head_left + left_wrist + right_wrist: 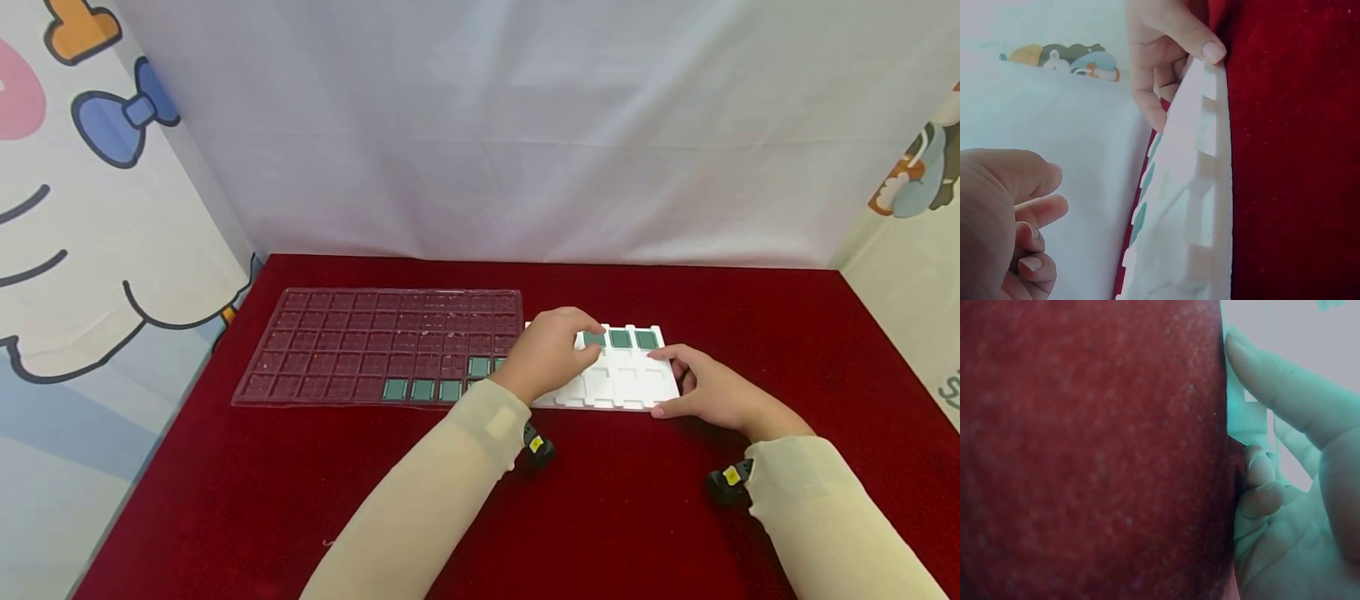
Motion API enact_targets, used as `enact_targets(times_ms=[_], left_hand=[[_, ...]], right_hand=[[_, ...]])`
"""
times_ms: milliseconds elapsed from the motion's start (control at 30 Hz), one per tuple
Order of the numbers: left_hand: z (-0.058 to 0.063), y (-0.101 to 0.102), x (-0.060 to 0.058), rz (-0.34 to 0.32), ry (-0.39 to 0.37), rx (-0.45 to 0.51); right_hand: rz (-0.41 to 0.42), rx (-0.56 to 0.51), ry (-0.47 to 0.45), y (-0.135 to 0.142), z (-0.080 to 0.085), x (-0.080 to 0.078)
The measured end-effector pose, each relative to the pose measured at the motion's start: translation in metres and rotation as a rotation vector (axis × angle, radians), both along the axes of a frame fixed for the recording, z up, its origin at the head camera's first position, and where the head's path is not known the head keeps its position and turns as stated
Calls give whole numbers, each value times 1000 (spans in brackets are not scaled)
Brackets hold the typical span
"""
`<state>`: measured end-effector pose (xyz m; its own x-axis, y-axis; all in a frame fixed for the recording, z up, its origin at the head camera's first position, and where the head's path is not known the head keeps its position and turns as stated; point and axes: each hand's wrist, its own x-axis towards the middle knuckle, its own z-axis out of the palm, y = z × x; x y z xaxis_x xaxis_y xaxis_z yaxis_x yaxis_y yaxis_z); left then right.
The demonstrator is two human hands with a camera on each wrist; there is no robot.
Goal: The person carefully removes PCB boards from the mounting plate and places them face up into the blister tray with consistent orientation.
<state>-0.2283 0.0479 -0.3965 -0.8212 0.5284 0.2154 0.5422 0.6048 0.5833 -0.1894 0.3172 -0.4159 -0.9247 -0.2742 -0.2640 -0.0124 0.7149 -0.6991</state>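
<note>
A white compartmented tray point(630, 379) lies on the red cloth, with three green square chips point(620, 338) showing in its back row. My left hand point(546, 348) hovers over the tray's left part, thumb and forefinger spread near the leftmost visible chip point(595, 339). In the left wrist view nothing shows between the left fingertips point(1054, 209). My right hand point(708, 392) grips the tray's right end, its thumb at the front corner and a finger on top. The left hand and forearm hide the tray's left end.
Left of the white tray lies a clear plastic grid tray point(377, 337). Several green chips point(423, 389) sit in its front right pockets, partly behind the left wrist. Red cloth point(615, 517) covers the table, with a white curtain point(525, 167) behind it.
</note>
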Motion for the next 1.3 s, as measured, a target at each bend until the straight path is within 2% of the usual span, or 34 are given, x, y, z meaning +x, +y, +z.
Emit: enact_targets(times_ms=[200, 567, 833, 1067, 1300], left_hand=[[-2, 7, 0, -19, 23, -70], [-6, 16, -3, -29, 10, -47], [-13, 19, -9, 5, -41, -61], [-22, 21, -17, 79, -89, -12], [-26, 22, -22, 87, -78, -28]], right_hand=[[2, 3, 16, 1, 0, 1], [18, -7, 25, 0, 2, 3], [19, -12, 23, 0, 2, 3], [10, -4, 13, 0, 1, 2], [7, 5, 11, -1, 2, 2]])
